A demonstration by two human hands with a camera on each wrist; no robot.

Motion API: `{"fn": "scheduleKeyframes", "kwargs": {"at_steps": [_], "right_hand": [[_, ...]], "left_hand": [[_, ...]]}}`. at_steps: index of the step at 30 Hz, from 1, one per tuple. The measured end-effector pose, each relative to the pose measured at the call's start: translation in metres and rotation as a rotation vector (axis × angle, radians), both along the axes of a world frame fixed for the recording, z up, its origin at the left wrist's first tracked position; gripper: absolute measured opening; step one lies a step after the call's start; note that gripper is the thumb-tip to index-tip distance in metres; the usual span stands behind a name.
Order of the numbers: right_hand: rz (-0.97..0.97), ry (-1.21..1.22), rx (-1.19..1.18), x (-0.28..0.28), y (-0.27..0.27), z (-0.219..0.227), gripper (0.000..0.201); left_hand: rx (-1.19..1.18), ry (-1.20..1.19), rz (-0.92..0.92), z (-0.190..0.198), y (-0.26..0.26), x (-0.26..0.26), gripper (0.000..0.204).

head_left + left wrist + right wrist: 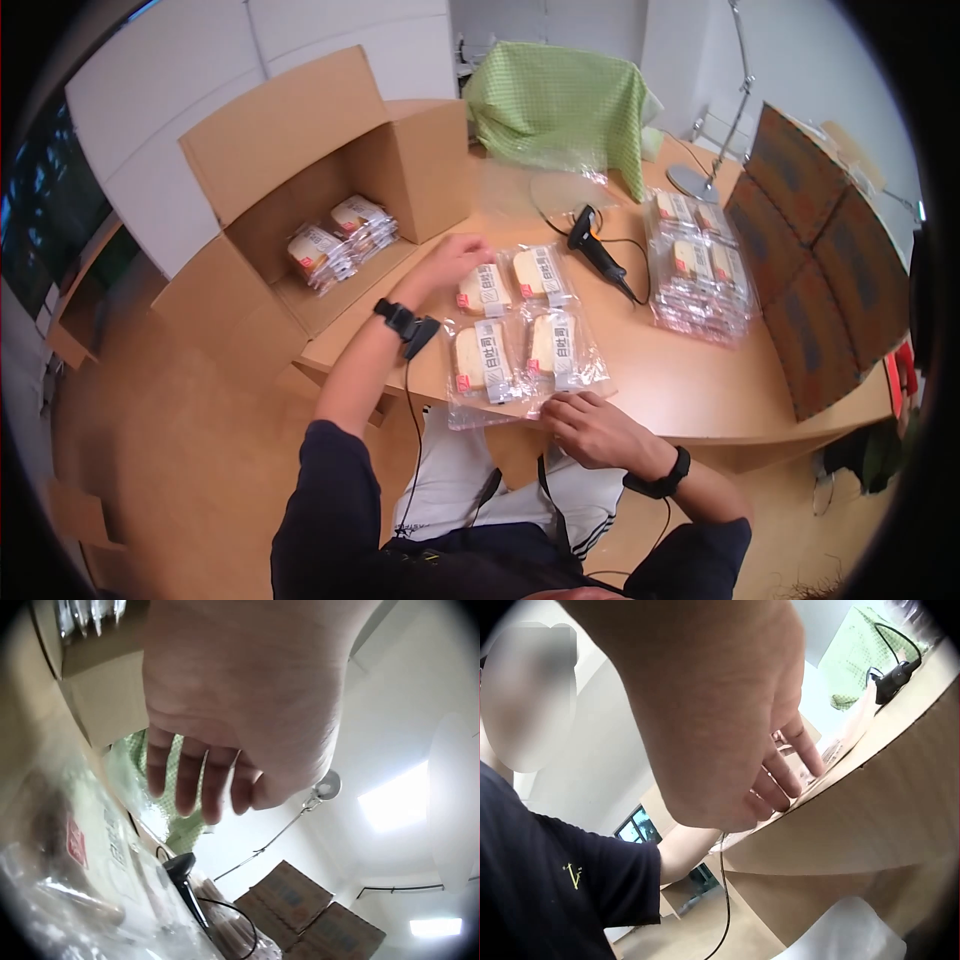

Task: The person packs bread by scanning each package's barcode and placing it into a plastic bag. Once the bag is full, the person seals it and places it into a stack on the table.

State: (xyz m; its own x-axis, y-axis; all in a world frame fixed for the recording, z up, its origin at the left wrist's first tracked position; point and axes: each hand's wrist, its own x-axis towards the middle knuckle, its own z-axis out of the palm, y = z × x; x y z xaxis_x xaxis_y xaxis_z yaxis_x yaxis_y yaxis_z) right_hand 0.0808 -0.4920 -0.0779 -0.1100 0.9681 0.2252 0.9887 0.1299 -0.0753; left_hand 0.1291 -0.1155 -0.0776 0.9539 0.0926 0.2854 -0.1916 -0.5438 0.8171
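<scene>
A clear plastic pack of white bread (484, 355) lies flat at the table's front edge, several bread pieces showing through it with printed labels and red marks. My left hand (460, 260) hovers at its far left corner, beside the upper-left bread piece (482, 292). In the left wrist view the fingers of that hand (214, 776) hang loosely bent, with nothing seen in them. My right hand (595, 430) rests at the near right corner of the pack, by the table edge. Seen from the right wrist, its fingers (780, 776) reach down onto that edge, spread a little; the thumb is hidden.
An open cardboard box (330, 200) with bread packs (340, 240) inside stands at the left. A black barcode scanner (600, 255) lies behind the pack. Further right are stacked bread packs (700, 265), a standing cardboard panel (820, 270) and a lamp base (690, 182). Green checked cloth (560, 105) hangs behind.
</scene>
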Motion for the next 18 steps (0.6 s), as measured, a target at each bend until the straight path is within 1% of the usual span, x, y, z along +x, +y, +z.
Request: {"fn": "scheduleKeyframes", "kwargs": {"at_steps": [1,2,4,7,9,12,14,15,17,18], "right_hand": [[-0.081,0.024,0.015,-0.001,0.001,0.003,0.039],[-0.058,0.012,0.012,-0.001,0.002,0.004,0.039],[-0.085,-0.006,-0.037,0.001,0.002,0.005,0.049],[-0.085,-0.047,-0.035,0.001,0.003,0.002,0.047],[-0.079,-0.046,-0.073,0.001,0.008,0.004,0.047],[-0.082,-0.026,-0.109,0.001,0.014,0.005,0.049],[-0.233,0.009,-0.096,-0.001,0.019,0.005,0.051],[-0.229,0.007,-0.105,0.000,0.021,0.004,0.051],[-0.348,-0.026,-0.101,0.002,0.026,0.001,0.052],[-0.333,-0.022,-0.110,0.002,0.028,0.001,0.052]], "left_hand": [[-0.026,0.040,-0.041,-0.005,0.000,0.008,0.022],[-0.055,0.079,-0.080,-0.012,0.003,0.014,0.021],[-0.073,0.047,-0.074,-0.028,0.007,0.023,0.020],[-0.087,-0.011,-0.080,-0.037,0.011,0.023,0.019],[-0.082,-0.025,-0.036,-0.047,0.014,0.024,0.019],[-0.196,-0.030,-0.057,-0.058,0.019,0.026,0.019],[-0.186,-0.015,-0.059,-0.058,0.019,0.024,0.018],[-0.162,0.002,-0.063,-0.056,0.019,0.022,0.018],[-0.140,-0.018,-0.060,-0.057,0.018,0.023,0.019],[-0.109,-0.036,-0.060,-0.060,0.018,0.023,0.019]]}}
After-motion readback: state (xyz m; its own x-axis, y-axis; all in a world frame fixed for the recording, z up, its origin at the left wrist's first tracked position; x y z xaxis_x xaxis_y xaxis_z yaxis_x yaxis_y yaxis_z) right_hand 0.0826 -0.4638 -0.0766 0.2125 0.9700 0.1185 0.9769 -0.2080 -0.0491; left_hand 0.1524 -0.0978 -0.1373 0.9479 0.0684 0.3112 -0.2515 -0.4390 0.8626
